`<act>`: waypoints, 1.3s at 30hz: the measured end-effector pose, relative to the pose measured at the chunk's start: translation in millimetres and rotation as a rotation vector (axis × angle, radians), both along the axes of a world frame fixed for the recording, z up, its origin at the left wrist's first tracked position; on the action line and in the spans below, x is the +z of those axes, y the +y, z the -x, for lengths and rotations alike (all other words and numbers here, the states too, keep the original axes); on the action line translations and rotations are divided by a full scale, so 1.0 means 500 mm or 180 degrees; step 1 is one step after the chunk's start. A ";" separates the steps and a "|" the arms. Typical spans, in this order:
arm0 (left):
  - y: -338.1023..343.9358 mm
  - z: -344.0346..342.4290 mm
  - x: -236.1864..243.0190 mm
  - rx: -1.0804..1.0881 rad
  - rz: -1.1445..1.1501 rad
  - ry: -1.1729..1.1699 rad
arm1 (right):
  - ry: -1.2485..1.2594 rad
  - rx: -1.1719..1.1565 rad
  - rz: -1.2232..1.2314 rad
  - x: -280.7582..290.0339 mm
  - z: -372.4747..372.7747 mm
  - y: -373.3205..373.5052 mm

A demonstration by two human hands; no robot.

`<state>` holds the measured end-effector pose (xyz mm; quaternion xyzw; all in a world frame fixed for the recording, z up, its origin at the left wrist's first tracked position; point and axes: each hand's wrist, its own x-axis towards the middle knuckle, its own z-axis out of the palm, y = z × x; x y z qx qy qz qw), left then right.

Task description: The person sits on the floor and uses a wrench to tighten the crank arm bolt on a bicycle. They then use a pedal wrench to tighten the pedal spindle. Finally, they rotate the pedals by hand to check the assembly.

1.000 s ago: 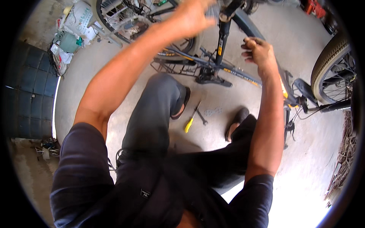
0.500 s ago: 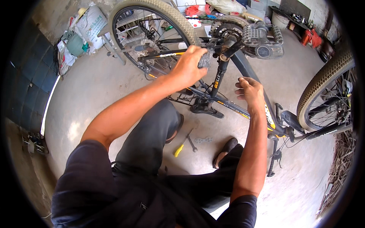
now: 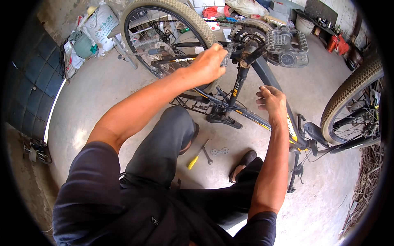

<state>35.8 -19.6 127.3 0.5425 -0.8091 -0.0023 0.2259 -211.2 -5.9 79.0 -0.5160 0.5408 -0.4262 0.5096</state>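
Note:
An upside-down bicycle with a dark frame (image 3: 236,88) stands before me. My left hand (image 3: 210,64) is closed round a grey, ridged object (image 3: 227,57) between the rear tyre and the cranks; the fingers hide much of it, and I cannot tell its kind. My right hand (image 3: 271,100) hovers beside the frame tube, thumb and forefinger pinched and the other fingers curled. Anything in that pinch is too small to make out. To the right of the crank (image 3: 254,56) sticks out a clear plastic pedal (image 3: 287,47). Behind it are the toothed chainrings (image 3: 242,35).
On the floor between my feet lie a yellow-handled screwdriver (image 3: 193,162), a small wrench (image 3: 208,156) and a flat multi-hole spanner (image 3: 219,151). The front wheel (image 3: 349,98) stands at right. Sacks (image 3: 100,26) lean on the back wall; a twig bundle (image 3: 365,180) lies lower right.
My left hand has moved slightly up with the grey ridged object, which now shows narrower. The right hand has hardly moved. The whole view has shifted a little.

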 end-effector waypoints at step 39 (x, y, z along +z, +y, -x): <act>-0.126 0.048 0.163 -0.0320 -0.0816 -0.2159 | 0.0014 -0.0012 0.0001 -0.005 0.007 -0.007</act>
